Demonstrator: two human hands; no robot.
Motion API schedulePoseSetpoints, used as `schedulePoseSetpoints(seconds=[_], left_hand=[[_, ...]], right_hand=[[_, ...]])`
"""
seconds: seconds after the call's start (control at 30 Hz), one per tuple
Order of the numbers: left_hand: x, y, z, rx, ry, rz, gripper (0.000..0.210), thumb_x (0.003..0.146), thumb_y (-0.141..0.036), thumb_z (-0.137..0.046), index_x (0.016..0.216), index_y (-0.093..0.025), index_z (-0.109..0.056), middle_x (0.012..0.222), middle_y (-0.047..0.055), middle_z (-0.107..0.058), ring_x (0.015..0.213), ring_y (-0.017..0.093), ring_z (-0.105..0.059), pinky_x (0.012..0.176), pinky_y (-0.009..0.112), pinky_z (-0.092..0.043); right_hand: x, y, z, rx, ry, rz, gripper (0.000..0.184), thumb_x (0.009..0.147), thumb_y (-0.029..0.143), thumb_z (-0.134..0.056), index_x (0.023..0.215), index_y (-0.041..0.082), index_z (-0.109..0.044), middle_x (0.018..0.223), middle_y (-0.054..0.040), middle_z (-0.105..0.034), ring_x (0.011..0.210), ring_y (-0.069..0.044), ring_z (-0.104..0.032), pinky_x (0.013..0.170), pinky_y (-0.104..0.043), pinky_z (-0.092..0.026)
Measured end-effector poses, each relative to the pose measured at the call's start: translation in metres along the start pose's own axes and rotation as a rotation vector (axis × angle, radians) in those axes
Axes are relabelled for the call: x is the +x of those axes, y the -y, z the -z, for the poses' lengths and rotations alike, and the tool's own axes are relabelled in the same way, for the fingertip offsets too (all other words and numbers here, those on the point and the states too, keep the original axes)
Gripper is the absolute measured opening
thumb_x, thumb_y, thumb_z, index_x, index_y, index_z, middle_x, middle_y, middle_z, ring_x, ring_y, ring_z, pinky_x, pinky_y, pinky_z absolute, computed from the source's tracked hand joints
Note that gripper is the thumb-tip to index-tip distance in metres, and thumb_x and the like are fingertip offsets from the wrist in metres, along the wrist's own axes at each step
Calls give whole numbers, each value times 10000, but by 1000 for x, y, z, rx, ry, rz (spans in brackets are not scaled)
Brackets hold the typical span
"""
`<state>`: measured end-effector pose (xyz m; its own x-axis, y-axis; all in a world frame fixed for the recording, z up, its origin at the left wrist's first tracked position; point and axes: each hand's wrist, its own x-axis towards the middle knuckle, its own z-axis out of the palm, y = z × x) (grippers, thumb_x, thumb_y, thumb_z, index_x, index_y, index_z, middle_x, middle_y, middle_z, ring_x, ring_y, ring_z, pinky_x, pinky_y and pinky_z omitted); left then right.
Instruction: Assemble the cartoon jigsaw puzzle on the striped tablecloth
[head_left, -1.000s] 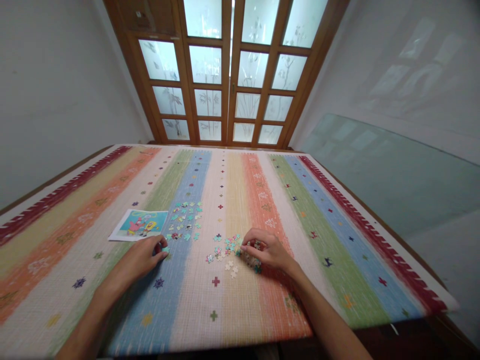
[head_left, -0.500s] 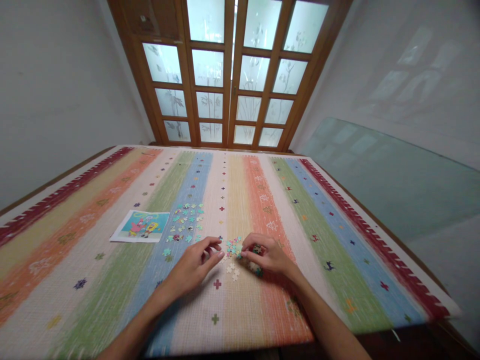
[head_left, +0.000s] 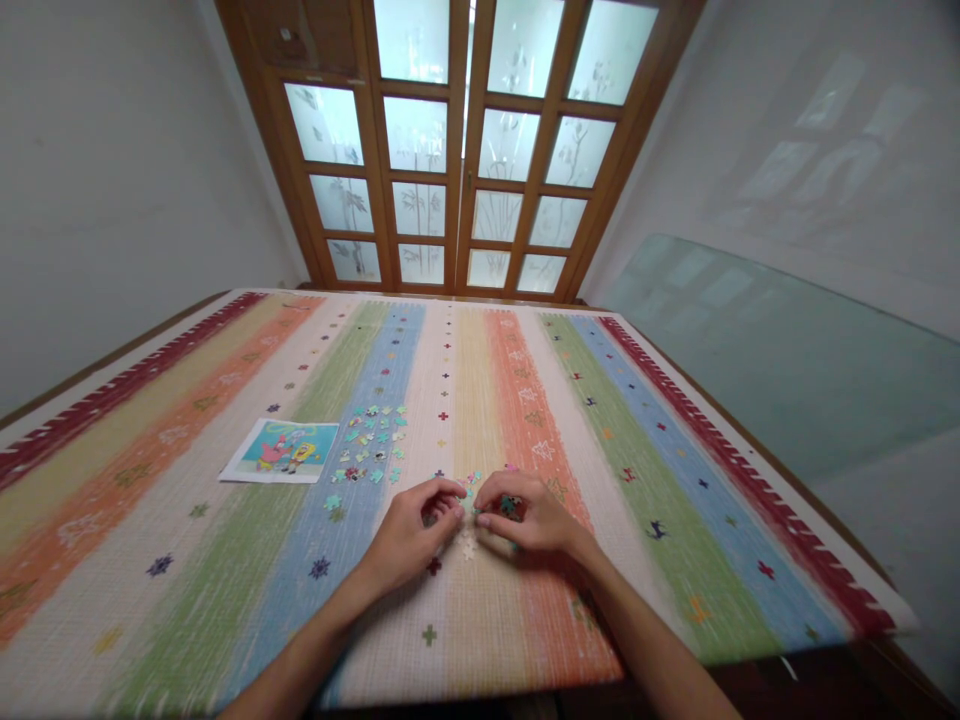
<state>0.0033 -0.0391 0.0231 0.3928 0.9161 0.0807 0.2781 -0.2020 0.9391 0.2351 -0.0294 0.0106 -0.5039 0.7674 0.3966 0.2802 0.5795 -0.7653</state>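
My left hand (head_left: 416, 530) is curled, thumb and fingers drawn together at the left edge of a small pile of jigsaw puzzle pieces (head_left: 471, 480). What its fingertips hold, if anything, is hidden. Facing it, my right hand (head_left: 532, 512) pinches at the pile's right side, with a small teal puzzle piece at its fingertips. The two hands nearly meet and cover much of the pile. Some pale pieces (head_left: 469, 546) lie just below the fingertips, and darker pieces (head_left: 511, 504) show beneath the right hand.
Left of the hands, several puzzle pieces (head_left: 379, 437) lie spread in loose rows. Beside them is a printed cartoon picture (head_left: 281, 452). A striped cloth (head_left: 480, 640) covers the table. Wooden doors with glass panes (head_left: 465, 150) stand beyond, and a glass sheet (head_left: 787, 340) leans at right.
My left hand has moved right towards the pile and its fingers have closed. My right hand has shifted slightly left, so the fingertips are now almost together.
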Motion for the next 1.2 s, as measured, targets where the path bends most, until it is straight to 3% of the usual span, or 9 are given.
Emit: schedulePoseSetpoints(seconds=[0.1, 0.27, 0.47, 0.8, 0.9, 1.03, 1.2], left_hand=[[-4, 4, 19, 106, -36, 9, 271, 908, -399, -586, 999, -181, -720, 864, 59, -733, 780, 198, -666, 773, 347, -551], [-17, 23, 70, 366, -173, 16, 311, 894, -434, -546, 973, -213, -749, 927, 79, -755, 789, 235, -675, 786, 393, -550], [-28, 41, 116, 547, -199, 58, 380, 854, -499, -542, 1003, -224, -760, 917, 97, -763, 769, 273, -684, 798, 441, -566], [-25, 55, 120, 637, -208, 9, 279, 827, -482, -566, 873, -249, -711, 859, 76, -741, 812, 295, -691, 862, 496, -581], [-25, 57, 120, 639, -217, -20, 270, 832, -494, -574, 860, -255, -698, 865, 72, -736, 837, 295, -684, 896, 503, -571], [-25, 57, 121, 641, -247, -35, 297, 884, -513, -548, 887, -255, -696, 877, 66, -730, 855, 289, -682, 907, 492, -562], [-24, 50, 110, 630, -237, -110, 272, 921, -474, -548, 864, -247, -686, 867, 55, -707, 870, 275, -670, 902, 466, -552]], right_hand=[[-1, -3, 2, -19, 0, 9, 50, 883, 244, -702, 907, 200, -702, 839, -42, -719, 728, -161, -652, 711, -301, -528], [-2, -3, 8, 0, -35, 13, 49, 897, 243, -681, 918, 199, -689, 867, -49, -704, 756, -162, -657, 714, -300, -541], [1, 1, 17, -41, -83, 32, 72, 923, 253, -662, 883, 199, -686, 826, -46, -698, 715, -157, -635, 663, -284, -516], [-2, -3, 34, -105, -85, -45, 106, 909, 241, -629, 836, 189, -684, 775, -44, -689, 701, -167, -617, 677, -298, -479], [-6, -9, 41, -106, 70, -123, 67, 831, 193, -641, 849, 179, -704, 722, -13, -641, 640, -141, -559, 618, -264, -437], [-8, -14, 45, -92, 290, -294, 250, 691, 105, -653, 918, 157, -741, 653, 41, -560, 572, -109, -500, 564, -226, -389], [-7, -14, 41, -156, 403, -357, 303, 678, 110, -682, 955, 151, -795, 622, 48, -551, 572, -111, -497, 597, -238, -393]])
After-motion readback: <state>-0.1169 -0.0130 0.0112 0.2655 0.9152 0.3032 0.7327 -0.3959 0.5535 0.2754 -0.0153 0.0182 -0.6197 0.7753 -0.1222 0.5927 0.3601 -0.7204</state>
